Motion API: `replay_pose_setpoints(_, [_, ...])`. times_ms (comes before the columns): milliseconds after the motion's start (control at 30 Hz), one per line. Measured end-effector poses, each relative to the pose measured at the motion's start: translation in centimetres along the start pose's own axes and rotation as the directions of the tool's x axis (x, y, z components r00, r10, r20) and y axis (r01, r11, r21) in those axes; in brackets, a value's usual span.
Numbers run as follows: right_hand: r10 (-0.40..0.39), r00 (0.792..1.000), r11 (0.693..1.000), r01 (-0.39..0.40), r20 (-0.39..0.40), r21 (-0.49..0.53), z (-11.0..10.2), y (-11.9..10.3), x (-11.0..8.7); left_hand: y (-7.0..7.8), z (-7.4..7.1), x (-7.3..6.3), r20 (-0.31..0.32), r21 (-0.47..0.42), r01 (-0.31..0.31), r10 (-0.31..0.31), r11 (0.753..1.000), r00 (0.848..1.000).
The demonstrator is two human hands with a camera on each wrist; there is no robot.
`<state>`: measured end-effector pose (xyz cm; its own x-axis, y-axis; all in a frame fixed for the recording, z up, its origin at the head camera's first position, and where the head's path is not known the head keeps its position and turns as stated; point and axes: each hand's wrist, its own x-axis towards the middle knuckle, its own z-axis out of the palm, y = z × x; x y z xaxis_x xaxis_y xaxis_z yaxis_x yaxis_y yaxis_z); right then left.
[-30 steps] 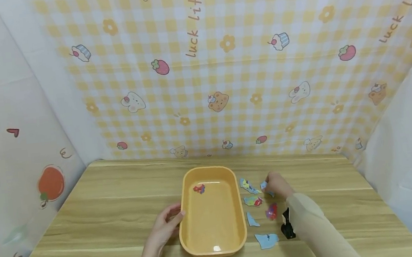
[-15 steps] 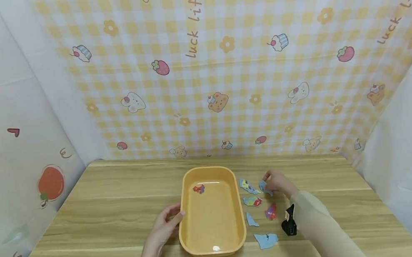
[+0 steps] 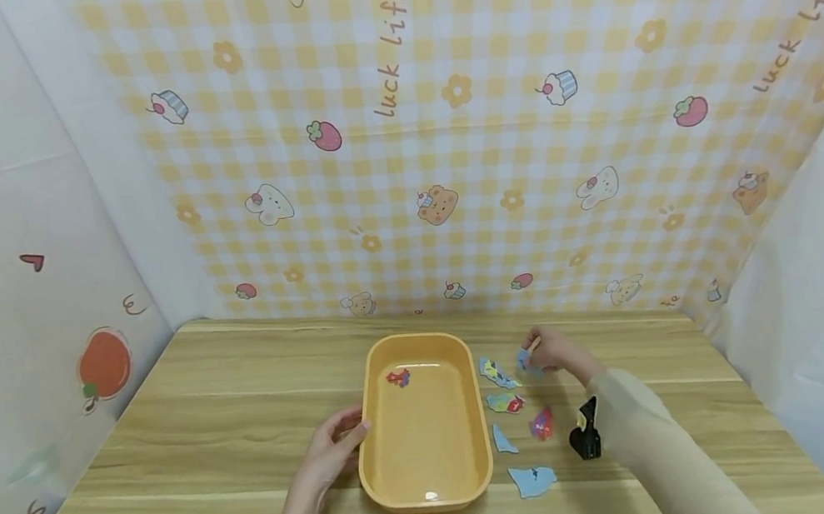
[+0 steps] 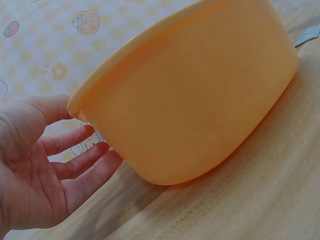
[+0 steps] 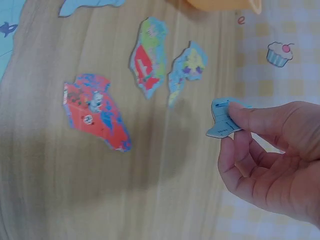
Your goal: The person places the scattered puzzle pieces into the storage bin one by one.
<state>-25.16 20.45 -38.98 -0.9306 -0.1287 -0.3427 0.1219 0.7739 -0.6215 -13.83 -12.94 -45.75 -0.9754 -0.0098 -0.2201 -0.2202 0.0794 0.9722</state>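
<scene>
My left hand (image 3: 330, 454) holds the left rim of a yellow-orange plastic basin (image 3: 480, 417); in the left wrist view its thumb lies on the rim and its fingertips meet the outer wall (image 4: 195, 100). A small red and blue puzzle piece (image 3: 398, 378) lies inside near the far left corner. Right of the basin, my right hand (image 5: 280, 155) pinches a light blue map puzzle piece (image 5: 223, 119) between thumb and fingers, held over the far part of the table. Nearest to it are a blue and yellow piece (image 5: 188, 69) and a green and red piece (image 5: 148, 57).
More pieces lie right of the basin: a red-purple one (image 3: 541, 424), a narrow blue one (image 3: 503, 439) and a larger blue one (image 3: 533, 481). A black device (image 3: 585, 431) is by the right forearm. A checked cloth (image 3: 373, 169) hangs behind the wooden table (image 3: 213, 445).
My right hand, with the light blue piece pinched in it, has moved a little farther back from the person. The left hand and the basin stay where they were.
</scene>
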Motion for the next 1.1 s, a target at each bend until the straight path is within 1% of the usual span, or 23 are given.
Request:
replay_pose_setpoints(200, [0.003, 1.0, 1.0, -0.003, 0.023, 0.007, -0.3, -1.2, 0.2, 0.1, 0.1, 0.0, -0.009, 0.001, 0.004, -0.004, 1.0, 1.0])
replay_pose_setpoints(367, [-0.03, 0.999, 1.0, 0.03, 0.032, -0.006, -0.3, -2.2, 0.2, 0.2, 0.0, 0.0, -0.007, 0.015, 0.003, -0.003, 1.0, 1.0])
replay_pose_setpoints(567, [-0.079, 0.996, 0.996, 0.081, 0.047, -0.036, -0.2, -3.5, 0.4, 0.2, -0.1, -0.2, -0.002, 0.015, 0.001, -0.001, 1.0, 1.0])
replay_pose_setpoints(733, [-0.131, 0.99, 0.989, 0.134, 0.044, -0.056, 0.3, -4.6, 0.6, 0.2, -0.1, -0.2, -0.001, 0.003, -0.002, 0.002, 1.0, 1.0])
replay_pose_setpoints(867, [-0.18, 0.982, 0.98, 0.184, 0.053, -0.071, 0.7, -5.5, 0.8, 0.1, 0.0, -0.1, -0.002, -0.004, -0.002, 0.002, 1.0, 1.0])
replay_pose_setpoints(1100, [-0.24, 0.969, 0.965, 0.245, 0.064, -0.091, 1.7, -7.0, 1.1, 0.1, 0.0, -0.2, -0.005, -0.003, 0.002, -0.002, 1.0, 1.0])
